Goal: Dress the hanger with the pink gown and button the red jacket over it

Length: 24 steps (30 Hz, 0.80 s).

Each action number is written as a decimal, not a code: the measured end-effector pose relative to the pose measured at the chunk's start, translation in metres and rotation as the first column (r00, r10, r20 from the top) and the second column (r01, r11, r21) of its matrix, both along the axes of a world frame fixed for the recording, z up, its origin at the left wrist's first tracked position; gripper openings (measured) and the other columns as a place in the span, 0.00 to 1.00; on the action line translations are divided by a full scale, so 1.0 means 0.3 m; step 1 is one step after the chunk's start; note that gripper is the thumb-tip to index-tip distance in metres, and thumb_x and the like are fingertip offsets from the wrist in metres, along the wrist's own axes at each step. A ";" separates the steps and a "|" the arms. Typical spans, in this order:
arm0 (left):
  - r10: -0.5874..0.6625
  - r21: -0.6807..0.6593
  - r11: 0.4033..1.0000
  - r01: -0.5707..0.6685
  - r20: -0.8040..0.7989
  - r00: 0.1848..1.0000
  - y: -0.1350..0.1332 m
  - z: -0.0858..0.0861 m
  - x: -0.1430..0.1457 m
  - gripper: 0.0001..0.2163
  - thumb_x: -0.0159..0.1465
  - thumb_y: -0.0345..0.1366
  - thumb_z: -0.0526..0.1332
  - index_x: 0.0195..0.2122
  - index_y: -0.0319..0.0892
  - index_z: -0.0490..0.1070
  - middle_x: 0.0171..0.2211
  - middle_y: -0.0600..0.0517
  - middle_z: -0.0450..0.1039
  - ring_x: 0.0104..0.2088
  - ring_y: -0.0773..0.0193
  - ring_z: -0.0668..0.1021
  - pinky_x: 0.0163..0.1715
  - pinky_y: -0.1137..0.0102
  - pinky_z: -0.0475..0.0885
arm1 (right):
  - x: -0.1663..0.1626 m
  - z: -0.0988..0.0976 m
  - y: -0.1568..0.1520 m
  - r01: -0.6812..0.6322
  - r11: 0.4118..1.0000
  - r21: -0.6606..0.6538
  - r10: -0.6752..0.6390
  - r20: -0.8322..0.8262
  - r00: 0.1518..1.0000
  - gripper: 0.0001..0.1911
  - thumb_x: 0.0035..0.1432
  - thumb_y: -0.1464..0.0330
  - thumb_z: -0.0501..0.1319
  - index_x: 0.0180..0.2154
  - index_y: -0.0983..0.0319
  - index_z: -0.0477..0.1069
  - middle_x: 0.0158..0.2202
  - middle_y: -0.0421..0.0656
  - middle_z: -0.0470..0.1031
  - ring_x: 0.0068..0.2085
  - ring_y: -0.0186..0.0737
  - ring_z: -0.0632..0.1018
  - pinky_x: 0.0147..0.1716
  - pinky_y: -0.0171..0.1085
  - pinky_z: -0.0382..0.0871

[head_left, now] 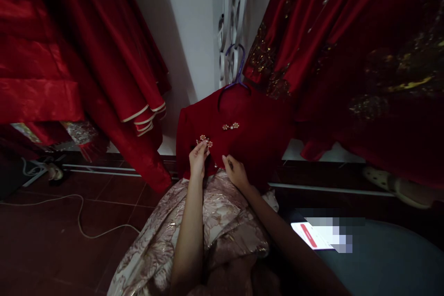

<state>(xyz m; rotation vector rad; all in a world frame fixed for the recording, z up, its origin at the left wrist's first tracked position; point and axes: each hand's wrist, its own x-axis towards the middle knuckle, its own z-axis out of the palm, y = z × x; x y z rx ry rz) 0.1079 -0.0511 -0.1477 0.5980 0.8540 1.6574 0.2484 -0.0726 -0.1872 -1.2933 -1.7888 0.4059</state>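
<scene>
A dark red jacket [263,120] hangs in front of me on a purple hanger [239,82]. A pearl flower clasp [231,126] sits at its upper chest. My left hand [197,159] pinches a second pearl flower ornament [206,138] between thumb and fingers, in front of the jacket's left side. To its right, my right hand [236,172] is closed with curled fingers close to the jacket front; what it grips, if anything, is hidden. Below both hands, shiny pale floral brocade cloth [222,222] spreads over the lap area.
Red garments with gold trim [138,106] hang at left, and red gowns with gold embroidery [398,69] at right. A white metal frame [225,18] stands behind the hanger. A lit phone [308,236] lies on a dark rounded surface [388,259]. A white cable [81,222] crosses the tiled floor.
</scene>
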 end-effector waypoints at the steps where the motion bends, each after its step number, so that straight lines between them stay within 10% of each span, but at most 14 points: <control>1: 0.002 -0.005 1.000 -0.002 0.006 1.000 0.000 0.000 0.000 0.16 0.47 0.38 0.68 0.37 0.38 0.75 0.41 0.45 0.76 0.40 0.64 0.77 0.45 0.68 0.68 | 0.000 0.001 0.000 0.000 1.000 0.000 0.000 0.000 1.000 0.20 0.63 0.56 0.44 0.23 0.60 0.57 0.19 0.37 0.61 0.22 0.31 0.63 0.26 0.30 0.54; 24: 0.048 -0.005 0.999 -0.049 -0.035 0.998 -0.008 0.008 0.003 0.14 0.46 0.35 0.68 0.34 0.39 0.74 0.37 0.49 0.76 0.34 0.69 0.77 0.35 0.75 0.68 | -0.003 -0.001 0.001 0.004 1.000 -0.012 -0.004 0.000 1.000 0.20 0.62 0.56 0.45 0.23 0.60 0.55 0.18 0.36 0.58 0.21 0.30 0.60 0.25 0.30 0.52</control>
